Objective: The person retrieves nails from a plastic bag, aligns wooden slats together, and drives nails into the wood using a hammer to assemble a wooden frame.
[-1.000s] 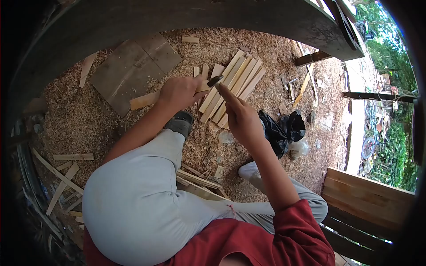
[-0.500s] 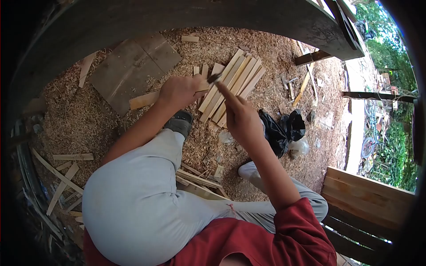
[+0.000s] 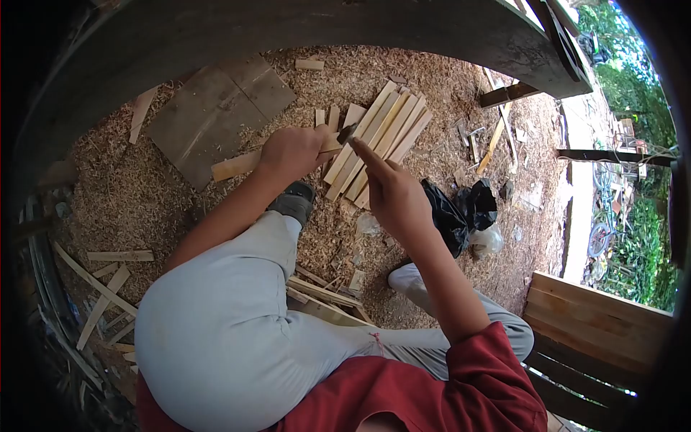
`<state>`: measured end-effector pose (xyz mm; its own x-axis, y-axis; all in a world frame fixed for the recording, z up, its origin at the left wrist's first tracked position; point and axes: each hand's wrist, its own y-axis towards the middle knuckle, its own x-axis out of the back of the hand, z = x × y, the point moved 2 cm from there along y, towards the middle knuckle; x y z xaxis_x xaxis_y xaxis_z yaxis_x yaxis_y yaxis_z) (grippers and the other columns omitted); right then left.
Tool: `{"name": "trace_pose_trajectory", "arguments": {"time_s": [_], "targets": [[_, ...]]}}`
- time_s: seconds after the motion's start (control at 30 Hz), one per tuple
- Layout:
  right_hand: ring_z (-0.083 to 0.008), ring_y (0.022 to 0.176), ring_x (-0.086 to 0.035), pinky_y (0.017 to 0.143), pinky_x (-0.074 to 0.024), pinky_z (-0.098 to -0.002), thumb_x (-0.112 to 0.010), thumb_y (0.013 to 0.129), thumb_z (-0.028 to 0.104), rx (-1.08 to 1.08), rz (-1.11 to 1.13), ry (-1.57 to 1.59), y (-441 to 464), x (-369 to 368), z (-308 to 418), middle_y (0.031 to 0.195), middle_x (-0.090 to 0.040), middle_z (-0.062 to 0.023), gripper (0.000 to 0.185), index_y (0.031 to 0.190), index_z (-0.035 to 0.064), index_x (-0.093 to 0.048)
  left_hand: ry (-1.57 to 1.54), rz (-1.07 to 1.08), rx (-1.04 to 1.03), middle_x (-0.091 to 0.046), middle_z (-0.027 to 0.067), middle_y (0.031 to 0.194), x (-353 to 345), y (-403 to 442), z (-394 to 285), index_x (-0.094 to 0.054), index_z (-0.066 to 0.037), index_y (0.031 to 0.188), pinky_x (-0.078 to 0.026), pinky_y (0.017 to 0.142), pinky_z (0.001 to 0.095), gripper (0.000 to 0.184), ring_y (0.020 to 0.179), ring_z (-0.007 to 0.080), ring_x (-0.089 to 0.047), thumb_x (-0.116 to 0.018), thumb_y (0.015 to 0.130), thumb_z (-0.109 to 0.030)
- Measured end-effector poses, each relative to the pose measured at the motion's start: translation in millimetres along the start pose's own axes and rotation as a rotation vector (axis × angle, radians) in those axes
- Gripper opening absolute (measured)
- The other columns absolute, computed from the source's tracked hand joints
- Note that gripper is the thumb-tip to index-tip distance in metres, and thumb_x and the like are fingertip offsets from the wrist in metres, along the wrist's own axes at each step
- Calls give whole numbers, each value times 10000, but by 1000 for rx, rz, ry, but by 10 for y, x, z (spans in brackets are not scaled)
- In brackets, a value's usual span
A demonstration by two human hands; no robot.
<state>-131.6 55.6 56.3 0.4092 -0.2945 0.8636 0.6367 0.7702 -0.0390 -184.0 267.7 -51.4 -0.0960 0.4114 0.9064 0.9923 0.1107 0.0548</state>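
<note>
My left hand (image 3: 291,153) is closed round a narrow wooden strip (image 3: 234,166), whose far end pokes out past my fingers. My right hand (image 3: 397,198) grips a hammer (image 3: 348,134) by its wooden handle. The dark hammer head is at the strip's far end, close to my left fingers; I cannot tell whether it touches the wood. Just beyond, a stack of pale wooden slats (image 3: 380,137) lies on the shavings. Any nail at the strip's end is too small to make out.
Wood shavings cover the ground. A grey board (image 3: 209,119) lies at the upper left, under a dark bench edge (image 3: 324,25). Black plastic bags (image 3: 461,212) sit right of my right hand. Loose offcuts (image 3: 108,295) lie at the lower left, and a plank bench (image 3: 590,324) stands at the lower right.
The hammer head has shifted very slightly against the strip's end. Both hands keep their grips, and the whole view has drifted a little.
</note>
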Motion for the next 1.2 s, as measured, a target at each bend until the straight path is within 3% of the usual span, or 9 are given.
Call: {"name": "trace_pose_trajectory", "arguments": {"time_s": [0.17, 0.37, 0.57, 0.63, 0.7, 0.9, 0.97, 1.03, 1.2], "targets": [[-422, 726, -703, 662, -547, -543, -599, 1028, 60, 91, -250, 121, 3, 51, 147, 853, -658, -198, 660, 1639, 294, -512, 43, -19, -12, -747, 149, 790, 53, -4, -41, -641, -74, 1037, -612, 674, 513, 402, 775, 366, -774, -796, 939, -432], [-395, 716, -685, 653, -536, -519, -599, 1016, 18, -33, 47, -64, -12, -50, -6, 848, -641, -184, 719, 1671, 288, -473, 84, 29, 9, -748, 165, 808, 38, -2, -45, -647, -77, 1027, -608, 678, 520, 397, 785, 383, -769, -789, 941, -438], [-418, 739, -705, 674, -555, -542, -606, 1013, 55, 109, -334, 106, -10, 6, 64, 869, -662, -203, 691, 1657, 280, -490, 39, -35, -23, -737, 159, 781, 30, -11, -39, -657, -84, 1012, -604, 668, 514, 379, 767, 384, -766, -802, 928, -424], [-421, 747, -698, 677, -544, -547, -606, 1009, 36, -44, 59, -73, -16, -103, -35, 871, -659, -208, 695, 1656, 267, -494, 29, -18, -21, -736, 162, 780, 10, -7, -29, -656, -79, 1008, -604, 668, 517, 382, 768, 388, -765, -793, 932, -427], [-418, 723, -685, 669, -539, -549, -609, 997, 16, -35, 57, -53, -10, -57, -52, 859, -652, -200, 726, 1665, 266, -478, 13, 3, -18, -736, 165, 779, 2, 6, -29, -655, -74, 1004, -603, 668, 520, 386, 768, 392, -763, -784, 936, -431], [-419, 719, -687, 672, -554, -549, -614, 980, 17, 116, -329, 103, -13, 73, 140, 846, -651, -201, 747, 1664, 286, -474, 44, -36, -45, -743, 150, 789, 28, -1, -42, -653, -82, 1008, -611, 669, 507, 373, 770, 382, -765, -790, 931, -421], [-410, 723, -686, 660, -545, -531, -611, 991, 25, -36, 14, -81, -34, -54, 59, 846, -644, -199, 743, 1670, 292, -468, 61, -20, -19, -743, 155, 790, -16, 0, -25, -652, -83, 1005, -610, 673, 516, 371, 772, 389, -763, -782, 934, -424], [-404, 704, -680, 651, -540, -526, -614, 998, 37, -20, 39, -87, -25, -93, -27, 845, -640, -195, 749, 1680, 301, -450, 56, -8, -20, -745, 160, 796, -5, -4, -38, -653, -82, 1004, -609, 677, 520, 373, 777, 392, -764, -776, 937, -427], [-416, 708, -693, 644, -533, -511, -628, 1011, 56, 116, -312, 106, -15, 53, 102, 834, -662, -202, 708, 1677, 218, -448, 21, -30, -27, -751, 168, 814, 81, -13, -68, -654, -79, 1001, -611, 692, 523, 397, 793, 392, -767, -774, 938, -453]]}}
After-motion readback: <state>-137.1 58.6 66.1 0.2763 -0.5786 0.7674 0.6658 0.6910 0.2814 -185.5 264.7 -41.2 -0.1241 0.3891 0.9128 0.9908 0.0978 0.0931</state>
